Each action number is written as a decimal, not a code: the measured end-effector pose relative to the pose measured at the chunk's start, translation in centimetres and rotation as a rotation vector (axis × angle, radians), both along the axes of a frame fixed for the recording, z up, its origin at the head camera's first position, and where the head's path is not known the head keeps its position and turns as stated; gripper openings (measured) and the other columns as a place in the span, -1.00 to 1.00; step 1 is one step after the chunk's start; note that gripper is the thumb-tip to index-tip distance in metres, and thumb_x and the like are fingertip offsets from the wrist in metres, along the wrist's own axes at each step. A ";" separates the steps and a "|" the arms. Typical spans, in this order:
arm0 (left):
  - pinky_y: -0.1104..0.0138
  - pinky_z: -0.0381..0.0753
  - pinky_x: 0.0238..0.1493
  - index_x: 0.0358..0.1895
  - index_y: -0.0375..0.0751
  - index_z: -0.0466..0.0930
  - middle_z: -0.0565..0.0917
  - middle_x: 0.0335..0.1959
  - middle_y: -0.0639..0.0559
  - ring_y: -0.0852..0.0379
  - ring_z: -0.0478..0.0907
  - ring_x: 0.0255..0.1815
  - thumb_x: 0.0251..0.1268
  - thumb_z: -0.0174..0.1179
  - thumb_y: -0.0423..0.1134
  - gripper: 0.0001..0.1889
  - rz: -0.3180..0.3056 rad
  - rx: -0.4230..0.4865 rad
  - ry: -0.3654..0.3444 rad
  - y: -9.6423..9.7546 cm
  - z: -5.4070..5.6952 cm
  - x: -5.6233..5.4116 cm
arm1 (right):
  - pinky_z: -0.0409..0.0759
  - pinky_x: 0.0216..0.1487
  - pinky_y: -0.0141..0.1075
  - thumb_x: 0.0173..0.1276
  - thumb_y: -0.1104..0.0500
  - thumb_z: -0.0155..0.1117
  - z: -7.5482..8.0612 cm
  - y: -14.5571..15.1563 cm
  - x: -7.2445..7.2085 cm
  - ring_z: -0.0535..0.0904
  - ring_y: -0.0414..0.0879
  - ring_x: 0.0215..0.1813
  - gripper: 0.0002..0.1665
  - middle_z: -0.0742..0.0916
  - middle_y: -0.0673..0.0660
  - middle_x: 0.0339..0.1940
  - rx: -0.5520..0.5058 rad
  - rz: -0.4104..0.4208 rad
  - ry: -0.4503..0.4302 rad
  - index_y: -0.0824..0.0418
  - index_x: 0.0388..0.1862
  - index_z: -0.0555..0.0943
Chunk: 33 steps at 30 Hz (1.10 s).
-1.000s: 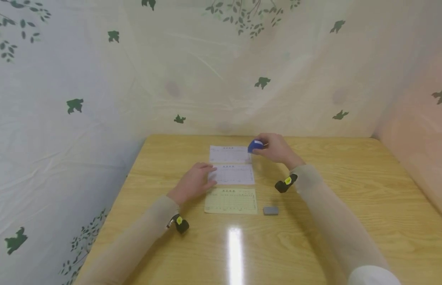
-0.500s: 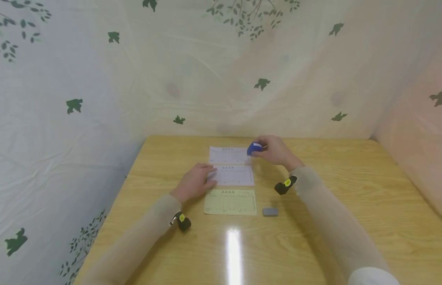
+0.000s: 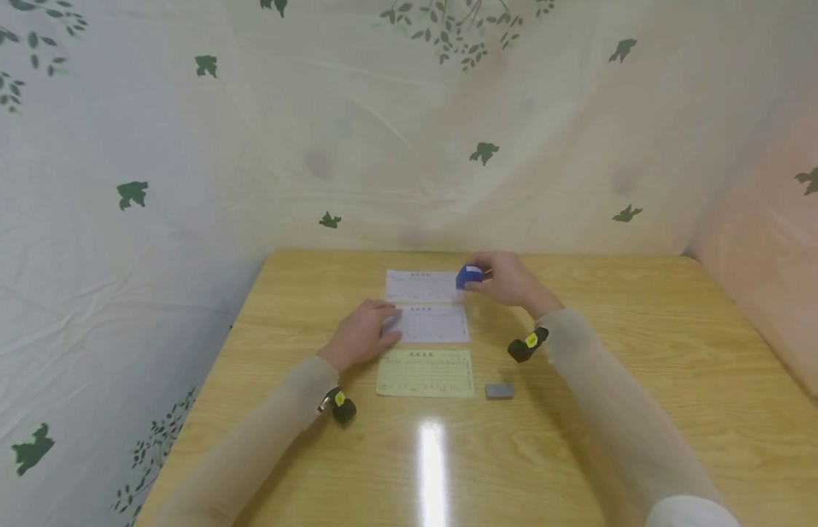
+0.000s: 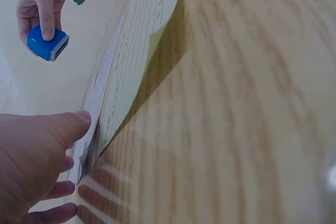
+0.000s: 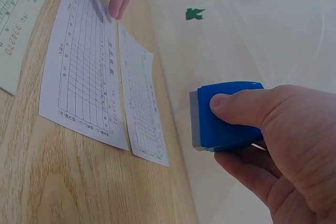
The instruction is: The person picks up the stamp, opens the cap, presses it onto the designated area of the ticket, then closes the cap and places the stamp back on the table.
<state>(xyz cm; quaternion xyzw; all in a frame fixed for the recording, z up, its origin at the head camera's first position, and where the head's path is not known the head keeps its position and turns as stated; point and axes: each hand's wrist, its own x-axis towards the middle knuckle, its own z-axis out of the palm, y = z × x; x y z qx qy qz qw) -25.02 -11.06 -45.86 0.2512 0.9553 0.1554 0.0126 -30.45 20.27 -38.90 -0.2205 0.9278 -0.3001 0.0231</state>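
Note:
My right hand [image 3: 512, 279] pinches a blue stamp [image 3: 469, 276], thumb on one side and fingers on the other. Its grey-rimmed dark face shows in the left wrist view, held clear of the paper. From the head, the stamp overlaps the right edge of the far white receipt form [image 3: 422, 288]. Nearer lies a second white form [image 3: 435, 326], printed with a grid and a red number. My left hand [image 3: 361, 333] rests at that form's left edge, fingers spread. Closest of the papers is a yellow form [image 3: 425, 373], one corner lifted off the table.
A small grey rectangular piece [image 3: 499, 391] lies right of the yellow form on the wooden table [image 3: 633, 366]. Patterned cloth [image 3: 409, 146] hangs behind the table's far edge and along its sides. A bright light reflection marks the near tabletop.
The right hand has brought the stamp slightly down and left by the far form's right edge. The left hand stays on the middle form, its forearm shifting a little.

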 end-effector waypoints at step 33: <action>-0.03 0.54 0.52 0.36 -0.18 0.64 0.66 0.38 -0.17 -0.15 0.57 0.41 0.52 0.30 0.02 -0.50 -0.038 -0.064 0.082 0.3 -0.4 -0.3 | 0.82 0.14 -0.07 0.38 0.19 0.53 0.4 -1.5 4.2 0.79 -0.09 -0.04 -0.80 0.85 -0.01 -0.12 0.005 0.148 -0.019 0.10 -0.04 0.76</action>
